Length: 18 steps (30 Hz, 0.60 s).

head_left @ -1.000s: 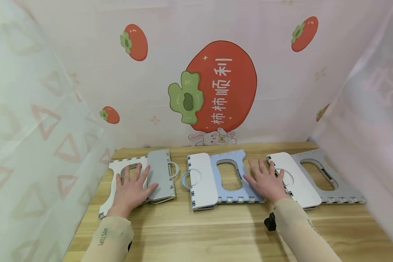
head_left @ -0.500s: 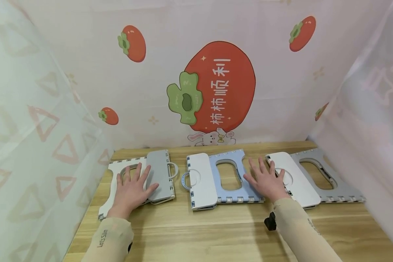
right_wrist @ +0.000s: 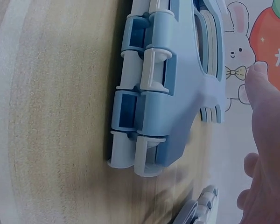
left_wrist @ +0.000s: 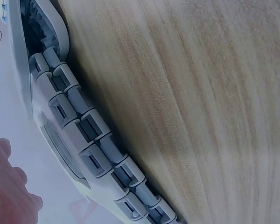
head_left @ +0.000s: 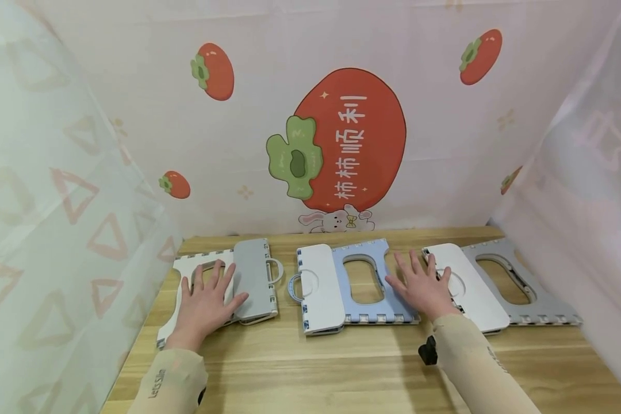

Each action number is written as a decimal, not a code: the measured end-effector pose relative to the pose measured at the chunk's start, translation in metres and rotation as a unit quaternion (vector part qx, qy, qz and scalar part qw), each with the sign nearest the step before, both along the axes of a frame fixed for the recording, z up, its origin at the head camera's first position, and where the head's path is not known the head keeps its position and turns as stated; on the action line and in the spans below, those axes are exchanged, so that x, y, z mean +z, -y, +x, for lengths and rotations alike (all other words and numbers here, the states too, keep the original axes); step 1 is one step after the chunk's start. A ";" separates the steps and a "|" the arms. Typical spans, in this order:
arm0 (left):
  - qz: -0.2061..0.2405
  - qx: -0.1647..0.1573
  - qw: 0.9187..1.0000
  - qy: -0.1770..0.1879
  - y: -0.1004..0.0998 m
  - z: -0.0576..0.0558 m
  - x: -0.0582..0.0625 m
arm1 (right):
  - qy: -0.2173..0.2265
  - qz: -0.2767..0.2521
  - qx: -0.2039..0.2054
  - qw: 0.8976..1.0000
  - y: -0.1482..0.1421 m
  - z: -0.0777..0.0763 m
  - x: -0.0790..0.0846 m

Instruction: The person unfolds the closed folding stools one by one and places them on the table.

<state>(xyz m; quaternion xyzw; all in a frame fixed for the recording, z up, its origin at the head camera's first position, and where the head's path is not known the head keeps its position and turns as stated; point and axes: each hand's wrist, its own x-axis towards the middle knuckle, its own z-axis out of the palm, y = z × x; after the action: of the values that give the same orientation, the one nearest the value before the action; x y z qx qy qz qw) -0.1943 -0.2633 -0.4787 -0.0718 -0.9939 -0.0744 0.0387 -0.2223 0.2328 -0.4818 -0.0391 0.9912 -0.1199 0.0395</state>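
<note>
Three folding step stools lie folded flat in a row on the wooden table. In the head view, my left hand [head_left: 204, 305] spreads its fingers over the left stool [head_left: 250, 282], white with a grey panel. The left wrist view shows that hand [left_wrist: 9, 196] above the stool's hinged edge [left_wrist: 88, 135]; I cannot tell whether it touches. My right hand [head_left: 424, 290] is spread over the gap between the blue-and-white middle stool [head_left: 323, 287] and the white-and-grey right stool [head_left: 468, 287]. Nothing is held by it. In the right wrist view its thumb [right_wrist: 263, 88] extends beside the blue panel [right_wrist: 186, 93].
A printed cloth [head_left: 227, 144] with red fruit forms the back wall, and patterned cloth [head_left: 72, 230] hangs at both sides. Wooden table surface [head_left: 310, 374] lies in front of the stools. A small black object [head_left: 428, 351] sits at the right sleeve.
My left hand has shifted very slightly to the left over its stool. The right hand and the stools keep their places; the head view has tilted a little.
</note>
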 end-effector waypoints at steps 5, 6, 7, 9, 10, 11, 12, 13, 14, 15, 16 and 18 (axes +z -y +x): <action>0.002 -0.002 1.000 -0.004 -0.002 0.001 0.005 | -0.001 0.002 -0.001 1.000 -0.001 -0.002 0.000; 0.001 -0.002 1.000 -0.002 -0.002 0.001 0.007 | -0.001 0.003 -0.001 1.000 -0.001 -0.002 0.000; 0.001 -0.003 1.000 -0.001 -0.002 0.001 0.008 | -0.002 0.004 -0.001 1.000 -0.002 -0.002 0.000; 0.001 -0.006 1.000 -0.001 -0.003 0.002 0.011 | -0.004 0.006 -0.001 1.000 -0.002 -0.003 0.001; 0.002 -0.009 1.000 -0.003 -0.003 0.002 0.013 | -0.006 0.004 0.000 1.000 -0.001 -0.003 0.001; 0.001 -0.012 1.000 -0.004 -0.003 0.002 0.013 | -0.008 0.004 0.001 1.000 -0.001 -0.003 0.002; -0.002 -0.015 1.000 -0.004 -0.002 0.002 0.014 | -0.010 0.003 0.002 1.000 0.000 -0.003 0.003; -0.003 -0.019 1.000 -0.007 -0.002 0.003 0.015 | -0.012 0.001 0.003 1.000 0.001 -0.003 0.004; -0.004 -0.024 1.000 -0.008 -0.001 0.003 0.015 | -0.013 -0.003 0.004 1.000 0.002 -0.004 0.006; -0.008 -0.028 1.000 -0.009 0.000 0.004 0.015 | -0.016 -0.007 0.006 1.000 0.004 -0.004 0.007; -0.011 -0.032 0.999 -0.009 0.000 0.005 0.015 | -0.018 -0.008 0.008 1.000 0.005 -0.004 0.009; -0.014 -0.042 0.999 -0.009 0.002 0.006 0.016 | -0.024 -0.013 0.013 1.000 0.009 -0.004 0.013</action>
<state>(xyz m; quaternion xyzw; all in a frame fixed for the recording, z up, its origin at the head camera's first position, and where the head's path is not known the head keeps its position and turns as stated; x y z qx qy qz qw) -0.1881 -0.2656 -0.4627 -0.1151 -0.9905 -0.0609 0.0437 -0.2258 0.2237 -0.4689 -0.0548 0.9896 -0.1318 0.0169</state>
